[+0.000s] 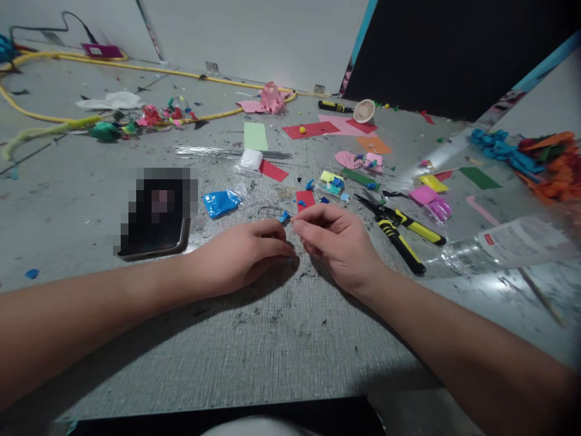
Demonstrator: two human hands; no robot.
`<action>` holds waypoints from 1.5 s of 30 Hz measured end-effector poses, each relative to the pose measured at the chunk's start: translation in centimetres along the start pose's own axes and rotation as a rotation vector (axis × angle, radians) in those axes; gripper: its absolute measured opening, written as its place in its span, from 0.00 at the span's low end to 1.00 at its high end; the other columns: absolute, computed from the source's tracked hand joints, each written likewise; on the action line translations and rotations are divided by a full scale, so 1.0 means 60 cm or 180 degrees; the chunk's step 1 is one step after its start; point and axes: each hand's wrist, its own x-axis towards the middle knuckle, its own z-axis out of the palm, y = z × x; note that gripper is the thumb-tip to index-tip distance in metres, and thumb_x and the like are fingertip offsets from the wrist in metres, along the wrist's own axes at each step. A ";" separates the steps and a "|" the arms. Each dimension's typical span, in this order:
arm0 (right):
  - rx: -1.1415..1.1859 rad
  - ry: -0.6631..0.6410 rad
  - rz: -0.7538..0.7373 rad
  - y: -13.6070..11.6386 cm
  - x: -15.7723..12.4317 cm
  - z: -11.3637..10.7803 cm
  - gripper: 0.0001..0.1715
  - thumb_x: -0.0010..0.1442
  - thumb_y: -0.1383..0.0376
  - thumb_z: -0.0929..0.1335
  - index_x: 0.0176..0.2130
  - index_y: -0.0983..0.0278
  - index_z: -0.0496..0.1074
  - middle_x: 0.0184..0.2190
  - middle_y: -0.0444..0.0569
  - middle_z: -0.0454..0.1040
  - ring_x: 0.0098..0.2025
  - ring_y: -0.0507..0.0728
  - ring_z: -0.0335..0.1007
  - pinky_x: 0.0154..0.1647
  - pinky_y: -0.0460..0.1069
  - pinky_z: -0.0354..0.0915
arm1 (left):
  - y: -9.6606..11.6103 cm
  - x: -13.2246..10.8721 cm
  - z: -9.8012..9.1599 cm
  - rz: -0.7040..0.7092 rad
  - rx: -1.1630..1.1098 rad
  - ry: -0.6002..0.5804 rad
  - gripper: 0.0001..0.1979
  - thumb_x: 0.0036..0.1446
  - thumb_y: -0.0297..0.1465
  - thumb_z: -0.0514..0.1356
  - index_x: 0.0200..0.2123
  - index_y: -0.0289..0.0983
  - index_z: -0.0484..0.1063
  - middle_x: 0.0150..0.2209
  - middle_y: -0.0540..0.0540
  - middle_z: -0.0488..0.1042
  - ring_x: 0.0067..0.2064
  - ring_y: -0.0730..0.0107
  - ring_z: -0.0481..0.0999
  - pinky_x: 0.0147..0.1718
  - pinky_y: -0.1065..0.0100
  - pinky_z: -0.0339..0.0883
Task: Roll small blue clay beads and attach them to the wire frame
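Note:
My left hand [247, 251] and my right hand [340, 245] meet over the grey table, fingertips almost touching. A small blue crumpled clay-like piece [284, 217] shows at the fingertips of my left hand, which are closed at it. Thumb and index finger of my right hand are pinched together just beside that piece; whatever they hold is too small to make out. Behind the left fingers lies a thin wire loop [269, 212]. Just beyond the right hand is a red paper piece [305, 200] with blue bits on it.
A phone [157, 218] lies left, near a blue clay packet [221, 203]. Yellow-black pliers [397, 227] and a clear bottle [512, 242] lie right. Farther back are thin wires [204, 152], coloured paper [255, 136], a screwdriver [334, 107] and a yellow cord [154, 68].

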 end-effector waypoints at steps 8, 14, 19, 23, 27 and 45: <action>-0.0222 0.0229 -0.0530 -0.011 -0.020 0.006 0.01 0.60 0.65 0.71 0.35 0.59 0.74 0.21 0.38 0.67 0.23 0.50 0.62 0.23 0.47 0.58 | 0.023 -0.005 -0.017 -0.0825 -0.0901 0.0522 0.05 0.63 0.32 0.68 0.39 0.37 0.83 0.38 0.46 0.83 0.39 0.66 0.80 0.41 0.67 0.74; -0.1299 -0.0488 -0.0805 -0.016 -0.050 0.018 0.07 0.64 0.69 0.69 0.33 0.60 0.73 0.24 0.39 0.71 0.25 0.50 0.64 0.27 0.46 0.62 | 0.036 -0.011 -0.011 -0.1480 -0.2233 0.0843 0.05 0.57 0.28 0.73 0.37 0.37 0.82 0.30 0.52 0.80 0.29 0.76 0.74 0.29 0.75 0.68; -0.1272 -0.0568 -0.0858 -0.010 -0.052 0.019 0.04 0.66 0.69 0.70 0.37 0.60 0.74 0.25 0.39 0.72 0.25 0.50 0.65 0.25 0.46 0.63 | 0.030 -0.017 -0.004 -0.1530 -0.2684 0.0690 0.06 0.55 0.26 0.76 0.36 0.36 0.83 0.33 0.50 0.85 0.34 0.74 0.81 0.35 0.74 0.75; -0.1249 -0.0542 -0.0729 -0.007 -0.052 0.018 0.03 0.67 0.68 0.70 0.39 0.60 0.74 0.26 0.40 0.72 0.26 0.51 0.66 0.26 0.46 0.64 | 0.029 -0.016 -0.002 -0.1521 -0.2902 0.0618 0.06 0.56 0.24 0.76 0.36 0.37 0.83 0.32 0.50 0.86 0.33 0.75 0.83 0.37 0.75 0.76; -0.1232 -0.0480 -0.0694 -0.006 -0.053 0.016 0.02 0.67 0.68 0.70 0.40 0.60 0.74 0.28 0.41 0.72 0.27 0.50 0.66 0.26 0.46 0.63 | 0.029 -0.016 -0.004 -0.1494 -0.2970 0.0519 0.06 0.56 0.22 0.76 0.35 0.37 0.84 0.31 0.52 0.85 0.32 0.77 0.83 0.36 0.77 0.76; -0.0347 -0.0560 -0.0105 -0.009 -0.044 0.022 0.06 0.63 0.71 0.72 0.34 0.63 0.74 0.25 0.38 0.70 0.27 0.47 0.64 0.27 0.42 0.62 | 0.015 -0.017 -0.014 -0.1216 -0.2960 0.0156 0.05 0.56 0.20 0.75 0.31 0.35 0.85 0.27 0.51 0.82 0.30 0.78 0.78 0.32 0.80 0.74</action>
